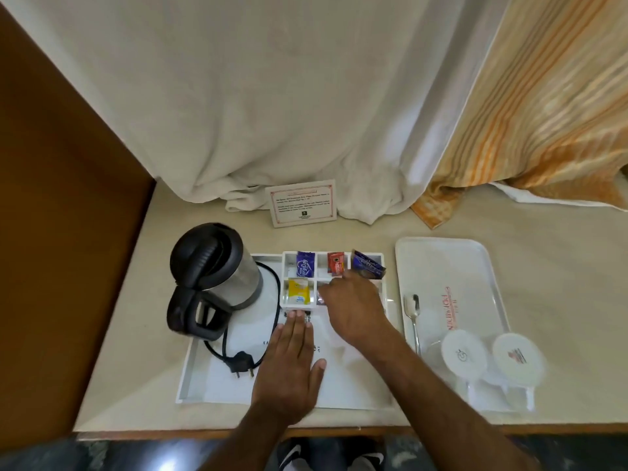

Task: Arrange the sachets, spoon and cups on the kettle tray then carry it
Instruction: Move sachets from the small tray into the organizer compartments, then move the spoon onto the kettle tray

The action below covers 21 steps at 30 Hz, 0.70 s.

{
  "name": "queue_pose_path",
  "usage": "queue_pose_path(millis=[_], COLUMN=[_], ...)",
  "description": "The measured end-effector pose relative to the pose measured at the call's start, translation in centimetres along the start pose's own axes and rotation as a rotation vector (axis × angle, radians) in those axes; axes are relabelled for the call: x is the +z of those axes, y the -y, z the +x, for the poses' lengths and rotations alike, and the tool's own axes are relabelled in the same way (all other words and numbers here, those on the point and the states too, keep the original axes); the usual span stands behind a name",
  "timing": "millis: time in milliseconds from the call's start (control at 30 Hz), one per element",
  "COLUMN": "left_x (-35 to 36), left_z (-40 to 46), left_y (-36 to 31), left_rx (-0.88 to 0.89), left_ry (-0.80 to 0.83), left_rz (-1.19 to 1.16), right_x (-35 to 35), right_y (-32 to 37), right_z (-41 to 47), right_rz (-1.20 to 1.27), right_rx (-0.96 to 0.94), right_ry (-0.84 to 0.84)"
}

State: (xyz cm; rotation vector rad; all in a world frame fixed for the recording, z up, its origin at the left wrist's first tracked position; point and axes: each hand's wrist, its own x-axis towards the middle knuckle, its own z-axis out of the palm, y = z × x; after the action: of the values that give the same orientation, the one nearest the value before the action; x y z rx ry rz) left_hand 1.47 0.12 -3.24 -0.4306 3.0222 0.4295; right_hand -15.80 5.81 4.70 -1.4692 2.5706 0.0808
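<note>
The sachets are being sorted into the compartments at the far edge of the kettle tray (pixel 204 385), so the task is being judged as partly done. A purple sachet (pixel 304 263) is lying in the far-left compartment, a red sachet (pixel 335 263) in the far-middle one, and a yellow sachet (pixel 298 291) in the near-left one. A dark blue sachet (pixel 368 265) is being held tilted over the far-right compartment by the right hand (pixel 353 307); its grip is closed on that sachet at the fingertips, though the exact pinch is hidden by the back of the hand. Something dark is showing in the near-middle compartment under that hand, but what it is cannot be told.

The left hand (pixel 292 365) is being pressed flat, fingers extended and holding nothing, on the floor of the kettle tray near its near edge, apparently to steady it. The kettle (pixel 217 266) is standing at the tray's left side with its cord and plug (pixel 243 363) lying beside it.

The rest is being left undone: the spoon (pixel 414 317) and 2 covered cups (pixel 464 353) (pixel 518 358) are lying on the separate white tray (pixel 475 266) at the right of the tabletop (pixel 560 300), well apart from the kettle tray. These are not yet being moved across, and the carrying is not yet being started.
</note>
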Motion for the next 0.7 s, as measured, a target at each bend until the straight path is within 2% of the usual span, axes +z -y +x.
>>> queue_pose_path(millis=[100, 233, 333, 400, 433, 467, 567, 600, 700], left_x=[0.0, 0.0, 0.2, 0.2, 0.2, 0.2, 0.3, 0.3, 0.3], left_z=[0.0, 0.0, 0.0, 0.0, 0.0, 0.0, 0.0, 0.0, 0.1], left_y=[0.0, 0.1, 0.2, 0.2, 0.3, 0.4, 0.3, 0.3, 0.2], left_rx=[-0.009, -0.021, -0.030, -0.038, -0.038, -0.039, -0.035, -0.036, -0.037], left_ry=[0.002, 0.015, 0.022, 0.028, 0.028, 0.025, 0.034, 0.036, 0.046], left_rz=[0.013, 0.011, 0.011, 0.009, 0.004, 0.003, 0.013, 0.015, 0.021], right_x=[-0.2, -1.4, -2.2, -2.3, -2.3, -2.0, -1.2, -0.9, -0.1], right_y=[0.0, -0.7, -3.3, -6.2, -7.7, -9.2, -12.3, -12.6, -12.8], right_z=[0.9, 0.3, -2.1, -3.7, -4.2, -4.6, -4.7, -4.6, -3.9], right_rz=[0.023, 0.226, 0.402, 0.424, 0.404, 0.374, 0.371, 0.421, 0.486], right_rx=[0.002, 0.033, 0.231, 0.428, 0.529, 0.612, 0.725, 0.726, 0.656], right_ry=[-0.021, -0.190, -0.399, -0.490, -0.456, -0.352, 0.124, 0.225, 0.301])
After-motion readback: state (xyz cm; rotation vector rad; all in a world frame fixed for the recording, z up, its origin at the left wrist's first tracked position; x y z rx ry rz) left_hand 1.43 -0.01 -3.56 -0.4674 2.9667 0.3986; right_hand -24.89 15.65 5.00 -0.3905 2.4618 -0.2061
